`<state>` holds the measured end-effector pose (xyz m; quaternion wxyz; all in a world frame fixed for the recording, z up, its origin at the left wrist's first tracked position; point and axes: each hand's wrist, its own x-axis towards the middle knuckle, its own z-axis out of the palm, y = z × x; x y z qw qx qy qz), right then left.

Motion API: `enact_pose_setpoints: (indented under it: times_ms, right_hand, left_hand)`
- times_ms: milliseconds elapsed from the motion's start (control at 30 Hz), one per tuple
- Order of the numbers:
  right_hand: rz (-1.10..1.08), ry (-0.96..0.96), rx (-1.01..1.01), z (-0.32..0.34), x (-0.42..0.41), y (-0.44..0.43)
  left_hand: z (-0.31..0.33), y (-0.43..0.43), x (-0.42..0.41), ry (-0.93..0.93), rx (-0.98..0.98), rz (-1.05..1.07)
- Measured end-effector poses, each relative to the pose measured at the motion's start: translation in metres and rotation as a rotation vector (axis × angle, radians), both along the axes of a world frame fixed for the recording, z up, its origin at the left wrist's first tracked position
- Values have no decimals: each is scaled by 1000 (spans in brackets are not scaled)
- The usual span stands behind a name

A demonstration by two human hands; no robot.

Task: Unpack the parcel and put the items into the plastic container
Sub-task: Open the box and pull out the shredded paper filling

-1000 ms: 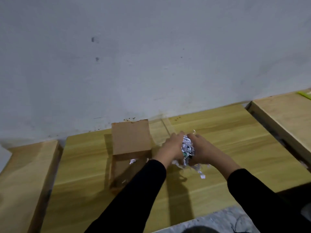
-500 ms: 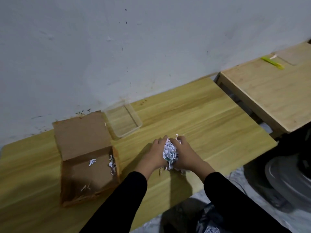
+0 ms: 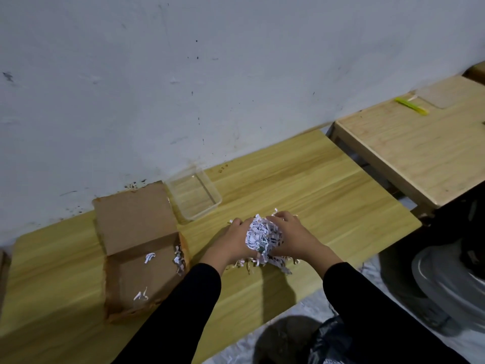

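Place: a plain indoor work corner, not clearly a home or a workshop
Wall: bare whitish wall (image 3: 236, 74), scuffed and speckled with dark marks
Furniture: low wooden table (image 3: 301, 185) set against the wall, a second wooden table (image 3: 409, 153) just beside it
Floor: grey, with a black bag (image 3: 330, 342) lying on it

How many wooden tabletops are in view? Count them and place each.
3: the main table under both hands, a lighter table to its right, and a sliver of one at the left edge. More may lie outside the frame.
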<state>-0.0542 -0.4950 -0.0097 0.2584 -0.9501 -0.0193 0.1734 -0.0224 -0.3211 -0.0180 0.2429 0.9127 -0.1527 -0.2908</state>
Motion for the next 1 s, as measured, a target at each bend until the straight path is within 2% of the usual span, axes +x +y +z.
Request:
enact_pose_setpoints:
  times_ms: [233,367,467,567,733,867,1000]
  right_hand:
    - [-38,-71,43,24,-5,3]
    - [-20,-174,125,38,-4,29]
    - [6,-233,218,42,-6,72]
    - [50,-246,322,37,-11,129]
    - [114,-113,404,12,-28,215]
    - [80,-24,359,-8,-33,249]
    - [-13,29,306,-16,-26,261]
  left_hand:
    - [20,8,-3,-52,-35,-9]
    - [35,30,-10,-154,-112,81]
    - [40,66,-16,-242,-191,260]
    - [35,120,-25,-251,-256,546]
    - [28,202,-51,-452,-228,940]
    - [5,238,-69,-394,-294,1086]
    - [-12,239,-78,-309,-358,1055]
